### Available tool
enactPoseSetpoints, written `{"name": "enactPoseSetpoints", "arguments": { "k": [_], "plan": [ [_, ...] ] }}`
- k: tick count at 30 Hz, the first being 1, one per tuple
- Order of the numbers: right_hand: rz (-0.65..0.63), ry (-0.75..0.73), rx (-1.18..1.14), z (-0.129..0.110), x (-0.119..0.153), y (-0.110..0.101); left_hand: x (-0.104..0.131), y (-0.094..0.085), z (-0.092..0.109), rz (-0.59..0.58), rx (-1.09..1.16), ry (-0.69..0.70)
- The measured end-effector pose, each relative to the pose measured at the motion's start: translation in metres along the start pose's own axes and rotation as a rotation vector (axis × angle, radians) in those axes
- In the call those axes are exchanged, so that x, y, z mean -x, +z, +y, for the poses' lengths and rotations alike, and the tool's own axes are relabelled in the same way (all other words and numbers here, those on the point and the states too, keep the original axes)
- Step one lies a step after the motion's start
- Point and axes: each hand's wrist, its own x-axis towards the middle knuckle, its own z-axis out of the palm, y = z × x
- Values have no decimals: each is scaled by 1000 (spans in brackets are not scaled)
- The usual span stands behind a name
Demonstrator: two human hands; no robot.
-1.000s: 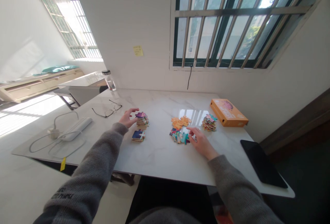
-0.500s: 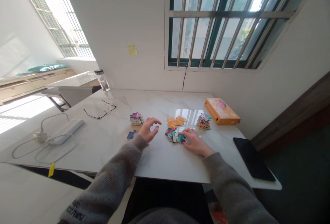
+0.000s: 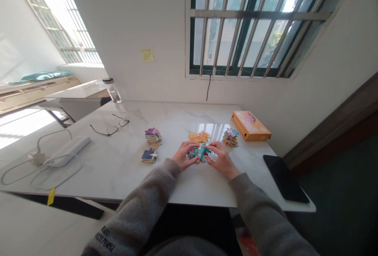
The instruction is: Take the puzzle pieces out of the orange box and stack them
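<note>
A teal jigsaw puzzle piece is held up between my two hands, over a small heap of mixed-colour pieces on the table. My right hand pinches its right side with thumb and fingers. My left hand is curled at its left side, thumb below and fingers above, and appears to grip it too. Just behind lie orange pieces. To the left stand a tall stack of pieces and a lower stack topped in dark blue. Another stack is on the right.
An orange box lies at the back right, with a black tablet-like slab near the right edge. Glasses, a power strip with cables and a bottle are on the left. A wall borders the back.
My left hand has moved right from beside the left stacks to the middle, meeting my right hand. A teal piece is now lifted from the heap. The view has shifted slightly.
</note>
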Motion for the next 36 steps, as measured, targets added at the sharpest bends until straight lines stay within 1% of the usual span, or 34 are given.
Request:
{"name": "enactPoseSetpoints", "arguments": {
  "k": [5,8,11,18,21,24,28,32,36],
  "plan": [
    [-4,33,1,-4,1,5,0,2,-1,51,-55,-65],
    [-18,56,-12,-5,2,8,0,5,-1,81,-86,-33],
    [-28,69,-23,-6,2,10,1,7,-1,88,-66,-7],
    [-64,86,-96,-1,3,13,2,5,-2,119,-21,-37],
    [-51,90,-116,-3,1,10,2,2,-3,118,1,-59],
    [-40,88,-118,-6,0,3,2,-2,-5,122,51,-124],
    [-62,80,-133,-7,-2,-5,3,-4,-6,86,123,-167],
    [-96,59,-147,-6,-2,-6,3,-4,-6,63,179,-175],
    [-81,27,-119,-8,-2,-5,3,-5,-6,38,223,-194]
  ]
}}
